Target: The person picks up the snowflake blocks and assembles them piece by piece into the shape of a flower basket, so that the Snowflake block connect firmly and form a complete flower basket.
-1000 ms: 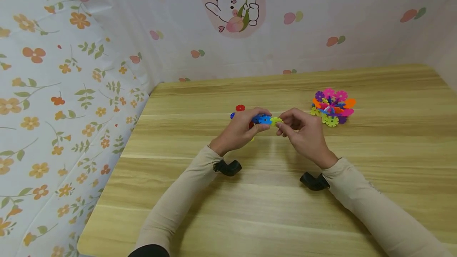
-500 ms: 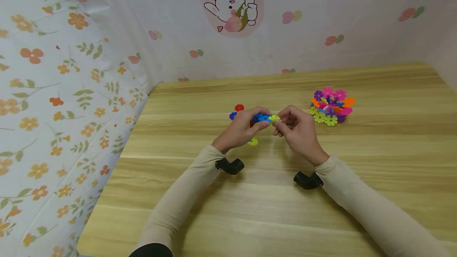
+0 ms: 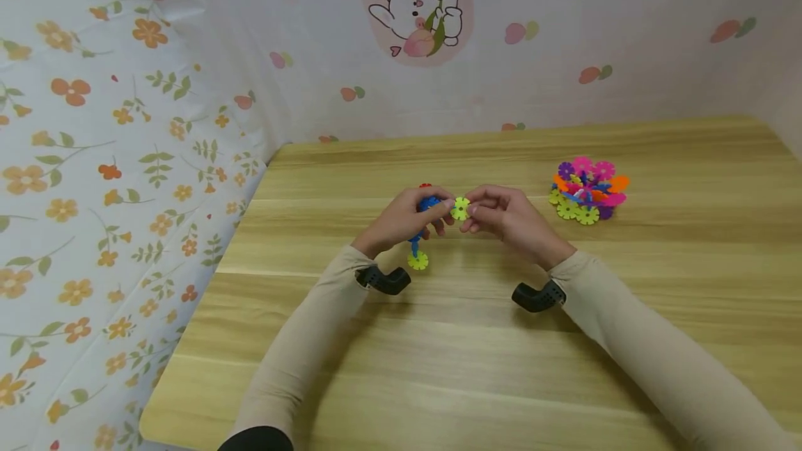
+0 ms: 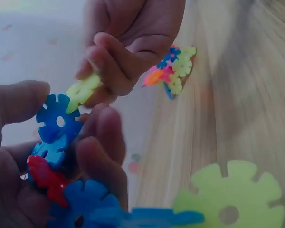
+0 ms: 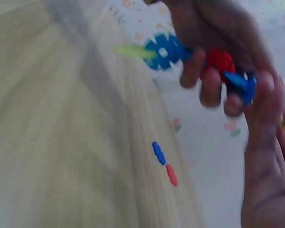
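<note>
My left hand (image 3: pixel 401 220) grips a chain of slotted snowflake discs. In the left wrist view the chain has blue discs (image 4: pixel 58 118), a red disc (image 4: pixel 48 180) among them, and a yellow-green disc (image 4: pixel 237 199) at its near end. At the other end, my right hand (image 3: pixel 514 223) pinches another yellow-green disc (image 3: pixel 460 209) between thumb and fingers. That disc meets the blue one beside my left thumb; how deep the slots engage is unclear. The fingers hide part of the chain.
A pile of joined snowflake discs (image 3: pixel 587 190) in pink, orange, purple and yellow-green sits on the table (image 3: pixel 476 367) at the right. A loose blue disc (image 5: pixel 158 153) and a red disc (image 5: pixel 171 175) lie near the table's back edge. A printed curtain (image 3: pixel 551 33) hangs behind.
Both hands have shifted slightly left. The left hand has turned the chain, bringing its near yellow-green end into fuller view. The pinched yellow-green disc now faces the head camera.
</note>
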`<state>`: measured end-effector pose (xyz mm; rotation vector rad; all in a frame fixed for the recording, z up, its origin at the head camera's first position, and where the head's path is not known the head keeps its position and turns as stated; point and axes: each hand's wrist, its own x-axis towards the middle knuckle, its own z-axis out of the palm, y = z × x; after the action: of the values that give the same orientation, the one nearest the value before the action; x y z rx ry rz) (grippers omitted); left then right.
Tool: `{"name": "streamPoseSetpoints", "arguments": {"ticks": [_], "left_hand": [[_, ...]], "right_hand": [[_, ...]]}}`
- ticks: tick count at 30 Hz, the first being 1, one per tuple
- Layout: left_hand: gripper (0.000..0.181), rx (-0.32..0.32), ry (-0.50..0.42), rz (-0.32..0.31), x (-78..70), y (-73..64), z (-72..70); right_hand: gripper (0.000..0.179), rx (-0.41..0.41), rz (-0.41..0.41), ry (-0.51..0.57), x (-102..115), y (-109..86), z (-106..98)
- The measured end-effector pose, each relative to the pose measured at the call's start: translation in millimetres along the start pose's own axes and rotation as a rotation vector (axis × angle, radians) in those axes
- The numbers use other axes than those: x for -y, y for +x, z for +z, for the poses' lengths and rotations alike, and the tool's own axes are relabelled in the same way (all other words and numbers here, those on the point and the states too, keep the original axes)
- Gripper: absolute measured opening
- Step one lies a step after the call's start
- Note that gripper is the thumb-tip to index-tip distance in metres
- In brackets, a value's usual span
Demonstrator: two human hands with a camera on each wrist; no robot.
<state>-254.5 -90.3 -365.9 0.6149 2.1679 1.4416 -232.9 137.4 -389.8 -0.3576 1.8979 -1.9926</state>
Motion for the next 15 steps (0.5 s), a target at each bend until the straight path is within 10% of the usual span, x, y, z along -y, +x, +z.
{"name": "streamPoseSetpoints", "arguments": {"ticks": [5,11,15], "left_hand": [[0.030,-0.098,0.001,-0.001,-3.5,-3.6,-12.7],[0.029,-0.196,-0.008,-0.004,-15.7,-7.4,-28.8],[0.025,-0.219,0.011,0.007,-22.7,-6.8,-31.7]], "right_hand": [[0.039,0.006,0.095,-0.055,-0.8,40.9,-6.2],[0.026,0.026,-0.055,-0.913,-11.8,87.2,4.7],[0.030,0.091,-0.158,-1.208,-18.7,100.2,26.3]]}}
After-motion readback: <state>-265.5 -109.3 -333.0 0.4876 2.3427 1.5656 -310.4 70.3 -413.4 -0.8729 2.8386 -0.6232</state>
